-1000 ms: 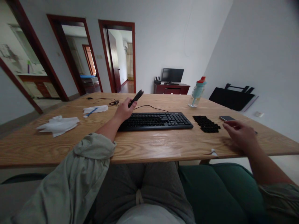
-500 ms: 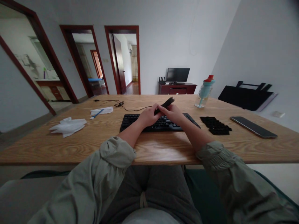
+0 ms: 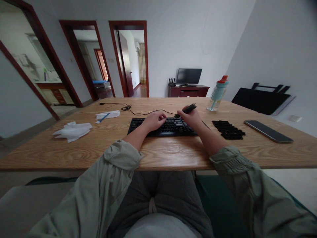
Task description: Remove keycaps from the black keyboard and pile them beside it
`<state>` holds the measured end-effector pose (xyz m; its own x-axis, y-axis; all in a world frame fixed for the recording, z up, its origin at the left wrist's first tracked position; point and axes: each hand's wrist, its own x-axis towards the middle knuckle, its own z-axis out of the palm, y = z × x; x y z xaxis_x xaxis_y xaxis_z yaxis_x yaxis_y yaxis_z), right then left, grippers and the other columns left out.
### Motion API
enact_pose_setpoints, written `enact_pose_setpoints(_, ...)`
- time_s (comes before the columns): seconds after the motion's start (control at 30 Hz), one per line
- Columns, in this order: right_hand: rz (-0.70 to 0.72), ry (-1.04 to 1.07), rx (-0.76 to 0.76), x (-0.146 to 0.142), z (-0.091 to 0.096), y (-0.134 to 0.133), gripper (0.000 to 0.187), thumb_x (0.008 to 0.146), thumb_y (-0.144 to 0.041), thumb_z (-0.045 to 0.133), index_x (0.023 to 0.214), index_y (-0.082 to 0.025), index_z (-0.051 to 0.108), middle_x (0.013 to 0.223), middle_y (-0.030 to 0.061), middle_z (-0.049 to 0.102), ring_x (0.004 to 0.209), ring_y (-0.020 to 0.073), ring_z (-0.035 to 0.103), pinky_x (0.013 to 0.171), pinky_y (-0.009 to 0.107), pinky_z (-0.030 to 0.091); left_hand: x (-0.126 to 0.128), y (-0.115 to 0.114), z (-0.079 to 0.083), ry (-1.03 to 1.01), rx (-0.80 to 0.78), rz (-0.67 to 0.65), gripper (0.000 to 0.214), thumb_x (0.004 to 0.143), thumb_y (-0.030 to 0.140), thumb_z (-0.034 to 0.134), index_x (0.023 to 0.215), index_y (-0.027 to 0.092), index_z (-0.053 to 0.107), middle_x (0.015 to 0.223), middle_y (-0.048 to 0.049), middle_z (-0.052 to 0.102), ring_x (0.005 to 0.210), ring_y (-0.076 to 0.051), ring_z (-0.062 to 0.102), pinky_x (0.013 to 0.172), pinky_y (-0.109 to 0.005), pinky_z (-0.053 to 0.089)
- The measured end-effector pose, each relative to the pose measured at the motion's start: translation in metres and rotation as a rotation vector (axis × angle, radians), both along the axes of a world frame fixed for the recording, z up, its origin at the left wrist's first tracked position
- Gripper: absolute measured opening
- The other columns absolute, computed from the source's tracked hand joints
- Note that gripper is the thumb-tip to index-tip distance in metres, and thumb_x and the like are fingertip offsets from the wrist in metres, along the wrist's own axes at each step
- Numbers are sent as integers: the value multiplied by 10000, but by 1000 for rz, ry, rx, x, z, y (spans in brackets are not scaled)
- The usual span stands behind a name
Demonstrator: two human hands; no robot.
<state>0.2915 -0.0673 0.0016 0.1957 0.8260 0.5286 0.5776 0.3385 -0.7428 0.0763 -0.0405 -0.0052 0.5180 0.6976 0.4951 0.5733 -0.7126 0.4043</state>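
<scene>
A black keyboard lies in front of me near the table's front edge. My right hand grips a black brush-like tool above the keyboard's right part, its bristly end pointing up and to the right. Over the left-middle keys, my left hand is curled, fingertips bent in toward the thumb; whether anything small is between them I cannot make out. Right of the keyboard, small black pieces that look like keycaps are laid close together in rows.
On the wooden table a phone lies far right and a bottle stands behind. White tissues and a blue-and-white stick lie on the left. The keyboard's cable runs across the back.
My hands have come apart. The right hand has moved right and slightly up with the brush-like tool; the left has drawn back left over the keys. The view has tilted slightly down.
</scene>
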Motion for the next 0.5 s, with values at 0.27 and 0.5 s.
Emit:
enact_pose_setpoints(0.27, -69, -110, -48, 12, -6, 6, 167, 730, -361, 600, 710, -197, 573, 656, 15, 612, 694, 184, 577, 647, 285, 425, 4, 0, -5, 74, -6, -4, 213, 840, 279, 557, 960, 192, 711, 847, -26, 714, 765, -153, 626, 733, -273, 497)
enact_pose_setpoints(0.5, -84, -120, -56, 14, -4, 5, 182, 733, -365, 598, 736, -183, 595, 684, 22, 631, 701, 182, 586, 656, 286, 427, 29, -5, -4, 225, 79, 70, 271, 874, 317, 534, 1055, 237, 719, 1018, -54, 731, 931, -215, 656, 818, -322, 496)
